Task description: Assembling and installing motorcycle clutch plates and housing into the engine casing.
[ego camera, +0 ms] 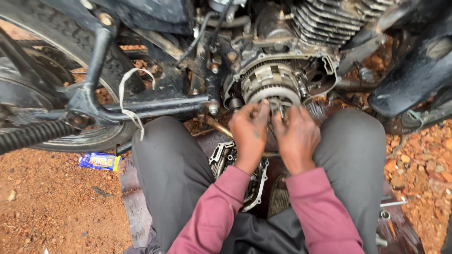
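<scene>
The engine cover [245, 174] is already off and lies on the ground between the person's knees, leaving the clutch [272, 84] bare in the open engine case [325, 77]; the clutch itself sits in place, not yet removed. Both hands work at its lower edge; the left hand [249, 134] has its fingers curled against the rim, while the right hand [296, 136] seems to pinch a small tool [281, 112], though I cannot tell for sure.

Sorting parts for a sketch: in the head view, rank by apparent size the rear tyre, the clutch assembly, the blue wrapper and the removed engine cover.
1. rear tyre
2. clutch assembly
3. removed engine cover, partly hidden, so unsure against the clutch
4. blue wrapper
</scene>
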